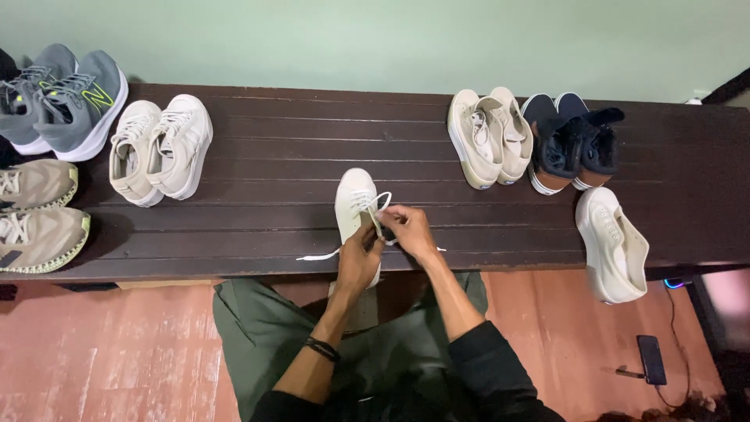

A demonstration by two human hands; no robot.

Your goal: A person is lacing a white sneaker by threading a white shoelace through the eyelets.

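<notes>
Pinching the white lace [380,205] between them, the left hand [357,262] and right hand [408,229] close together over the white low-top canvas sneaker [353,202], which rests toe-outward at the near edge of the dark slatted wooden bench [312,156] for reach.

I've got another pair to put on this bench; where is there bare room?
Widest bare stretch of the dark slatted bench: between the beige high-top pair and the cream canvas pair, behind the white sneaker both hands are lacing. The left end is crowded by grey running shoes and tan knit trainers.
</notes>
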